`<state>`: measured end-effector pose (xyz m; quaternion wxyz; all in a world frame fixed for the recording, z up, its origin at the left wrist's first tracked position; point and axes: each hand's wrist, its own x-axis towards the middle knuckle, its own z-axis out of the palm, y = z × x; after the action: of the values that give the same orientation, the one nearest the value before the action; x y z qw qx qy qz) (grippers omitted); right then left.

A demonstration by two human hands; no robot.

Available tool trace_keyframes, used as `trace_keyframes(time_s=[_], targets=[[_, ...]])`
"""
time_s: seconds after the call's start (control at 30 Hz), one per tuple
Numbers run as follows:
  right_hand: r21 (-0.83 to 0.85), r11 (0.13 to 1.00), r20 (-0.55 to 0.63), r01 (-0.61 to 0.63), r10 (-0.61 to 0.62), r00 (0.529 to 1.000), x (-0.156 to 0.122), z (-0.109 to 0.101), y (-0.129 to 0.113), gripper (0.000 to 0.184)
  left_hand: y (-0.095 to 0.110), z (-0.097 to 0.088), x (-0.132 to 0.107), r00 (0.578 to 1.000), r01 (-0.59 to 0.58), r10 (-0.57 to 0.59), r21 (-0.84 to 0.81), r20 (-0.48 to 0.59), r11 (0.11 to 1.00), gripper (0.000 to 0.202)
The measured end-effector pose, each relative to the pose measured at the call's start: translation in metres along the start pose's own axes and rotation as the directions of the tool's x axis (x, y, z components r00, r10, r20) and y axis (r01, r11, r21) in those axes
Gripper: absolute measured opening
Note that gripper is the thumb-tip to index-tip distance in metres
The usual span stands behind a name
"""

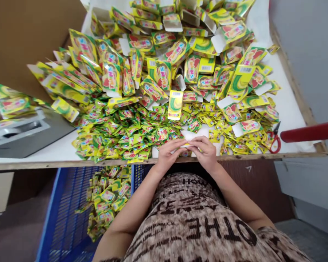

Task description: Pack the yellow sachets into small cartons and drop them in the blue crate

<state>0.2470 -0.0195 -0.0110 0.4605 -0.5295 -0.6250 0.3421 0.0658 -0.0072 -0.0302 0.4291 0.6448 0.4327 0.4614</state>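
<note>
My left hand and my right hand meet at the table's front edge, fingers curled together round a small pale packet that is mostly hidden between them. Just beyond the hands lies a thick spread of small green and yellow sachets. Further back, several larger yellow-green cardboard boxes are heaped, some with open white flaps. One flat yellow box lies upright in the middle of the pile.
Red-handled scissors lie at the right front of the white table. A red bar juts in from the right. A blue crate with sachets sits under the table at left. Brown cardboard stands far left.
</note>
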Motion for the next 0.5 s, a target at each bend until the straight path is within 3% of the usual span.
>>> trace_keyframes(time_s=[0.07, 0.2, 0.3, 0.37, 0.5], targets=[[0.034, 0.999, 0.001, -0.021, 0.021, 1.000, -0.001, 0.001, 0.001, 0.013, 0.000, 0.000, -0.003, 0.999, 0.044, -0.044, -0.036, -0.008, 0.998, 0.021], [0.127, 0.976, 0.120, -0.178, 0.163, 0.979, 0.014, -0.006, 0.002, 0.020, 0.008, 0.005, 0.001, 0.968, 0.250, -0.250, -0.151, 0.024, 0.956, 0.020], [0.115, 0.979, 0.120, -0.168, 0.154, 0.981, 0.025, -0.011, 0.001, 0.020, 0.014, 0.007, 0.006, 0.952, 0.306, -0.306, -0.132, 0.025, 0.943, 0.023], [0.093, 0.987, 0.113, -0.129, 0.119, 0.986, 0.027, -0.012, -0.001, 0.017, 0.015, 0.006, 0.008, 0.974, 0.228, -0.228, -0.073, 0.015, 0.971, 0.019], [0.024, 0.998, 0.092, 0.050, -0.052, 0.994, 0.016, -0.007, 0.000, 0.008, 0.005, -0.001, 0.006, 0.996, -0.087, 0.085, 0.079, 0.016, 0.993, 0.017]])
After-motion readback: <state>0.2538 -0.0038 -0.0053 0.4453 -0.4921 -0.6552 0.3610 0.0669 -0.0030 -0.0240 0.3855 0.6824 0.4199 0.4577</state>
